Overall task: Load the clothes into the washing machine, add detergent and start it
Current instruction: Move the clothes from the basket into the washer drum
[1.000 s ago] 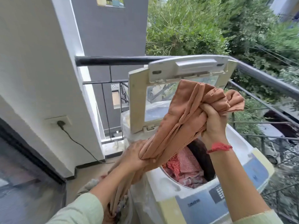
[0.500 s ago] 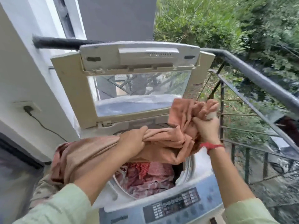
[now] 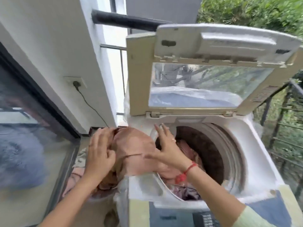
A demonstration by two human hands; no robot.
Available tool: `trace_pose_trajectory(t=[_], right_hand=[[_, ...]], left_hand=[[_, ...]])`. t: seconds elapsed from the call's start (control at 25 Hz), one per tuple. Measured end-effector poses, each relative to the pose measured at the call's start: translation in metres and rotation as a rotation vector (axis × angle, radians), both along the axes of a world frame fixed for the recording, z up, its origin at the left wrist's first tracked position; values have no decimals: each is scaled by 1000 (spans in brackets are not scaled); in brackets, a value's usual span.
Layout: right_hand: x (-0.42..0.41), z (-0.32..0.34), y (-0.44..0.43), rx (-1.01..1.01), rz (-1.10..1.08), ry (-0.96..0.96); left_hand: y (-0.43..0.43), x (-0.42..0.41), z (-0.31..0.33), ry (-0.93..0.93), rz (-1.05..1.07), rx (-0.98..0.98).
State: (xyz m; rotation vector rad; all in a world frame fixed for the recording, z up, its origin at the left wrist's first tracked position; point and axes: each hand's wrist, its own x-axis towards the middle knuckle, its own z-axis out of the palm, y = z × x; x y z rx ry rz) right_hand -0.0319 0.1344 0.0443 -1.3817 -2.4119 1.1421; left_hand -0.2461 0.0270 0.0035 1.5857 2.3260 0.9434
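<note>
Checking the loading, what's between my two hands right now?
In the head view, the brown cloth lies between the left hand and right hand, draped over the washer rim.

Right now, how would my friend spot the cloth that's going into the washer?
Find the white washing machine with its lid standing up. A cloth hangs over its left rim, between the left hand and the right hand. It is plain orange-brown, unlike the pink and purple clothes already inside.
</note>
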Motion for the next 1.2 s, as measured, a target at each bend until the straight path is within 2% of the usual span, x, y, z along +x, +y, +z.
trace_pose_trajectory(t=[0.08, 0.12, 0.16, 0.24, 0.28, 0.36, 0.4, 0.48, 0.64, 0.72, 0.8, 0.84, 0.92, 1.0, 1.04, 1.12, 1.16, 1.2], right_hand=[[-67, -7, -27, 26, 189, -195], [-91, -17, -35, 109, 233, -333], [-108, -32, -40, 243, 242, -471], [-131, -50, -46, 525, 217, -649], [-139, -54, -46, 592, 203, -707], [-142, -61, -44, 541, 222, -732], [-141, -62, -42, 515, 235, -709], [-136, -52, -42, 600, 253, -596], [-95, -26, -42, 648, 305, -317], [-53, 6, -35, 742, 193, -132], [3, 41, -21, 814, 55, 33], [34, 58, -13, 866, -26, 101], [100, 76, 12, 994, -172, 183], [157, 63, 43, 992, -258, 158], [174, 48, 55, 953, -224, 78], [199, -2, 72, 767, 20, -285], [198, -28, 74, 565, 175, -557], [196, -51, 71, 342, 303, -781]], left_hand=[[-21, -47, -52, -16, -17, -436], [-24, -61, -75, -14, -81, -603], [-21, -67, -93, -26, -146, -684], [-2, -66, -118, -131, -226, -680], [9, -63, -125, -199, -245, -637], [26, -45, -126, -290, -279, -538], [28, -39, -125, -323, -272, -513], [25, -33, -123, -336, -221, -435], [0, -30, -74, -227, 16, -210], [-2, -23, -28, -36, 82, 26], [6, 10, 38, 168, 28, 264], [17, 36, 68, 227, -24, 328], [50, 104, 110, 297, -118, 319], [83, 167, 110, 370, -199, 162], [97, 189, 95, 378, -278, -31], [110, 210, 55, 299, -466, -555], [109, 210, 38, 257, -530, -727], [104, 204, 27, 225, -574, -780]])
